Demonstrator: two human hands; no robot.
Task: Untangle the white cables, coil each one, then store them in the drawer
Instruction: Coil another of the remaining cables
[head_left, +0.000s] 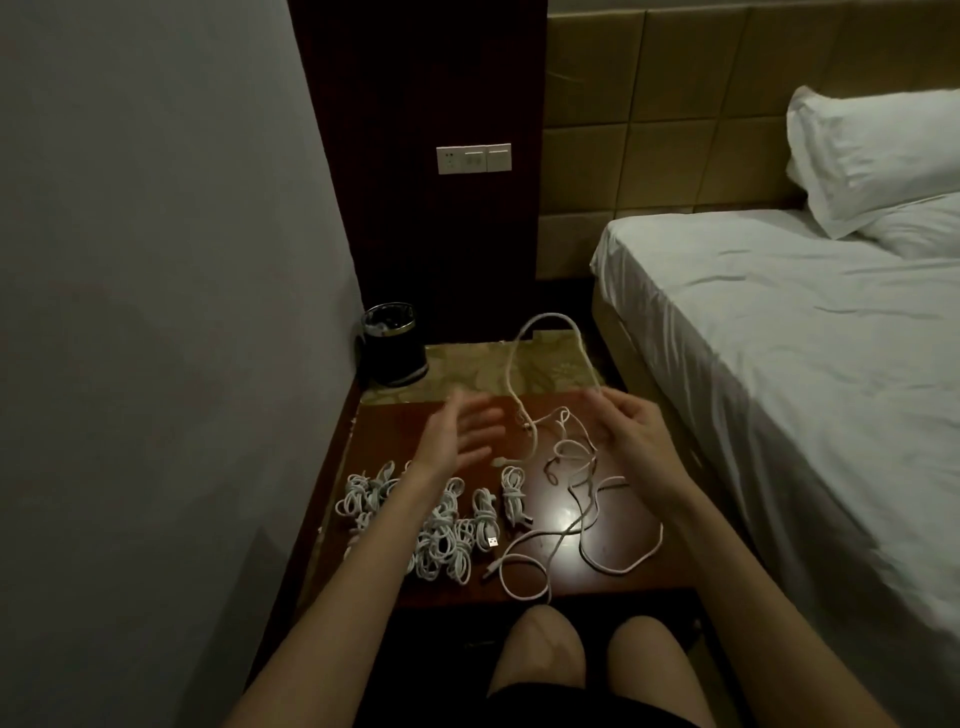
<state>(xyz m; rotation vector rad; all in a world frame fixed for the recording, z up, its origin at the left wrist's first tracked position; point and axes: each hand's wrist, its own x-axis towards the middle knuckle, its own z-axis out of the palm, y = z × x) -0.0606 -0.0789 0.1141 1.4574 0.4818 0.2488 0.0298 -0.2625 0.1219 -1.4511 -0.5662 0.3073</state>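
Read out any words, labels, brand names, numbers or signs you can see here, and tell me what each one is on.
No readable text in this view.
Wall switch and socket panel: only faint marks, too small and blurred to read.
USB plug on one coiled white cable: shows its contact openings, no lettering.
Black bin: no label can be made out.
Other coiled cables and loose white cable: no print visible.

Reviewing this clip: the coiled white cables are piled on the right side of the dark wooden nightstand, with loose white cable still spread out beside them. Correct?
Not quite. The head view shows the coiled white cables piled on the left side of the dark wooden nightstand, not the right. The loose white cable is still spread out beside them, toward the right.
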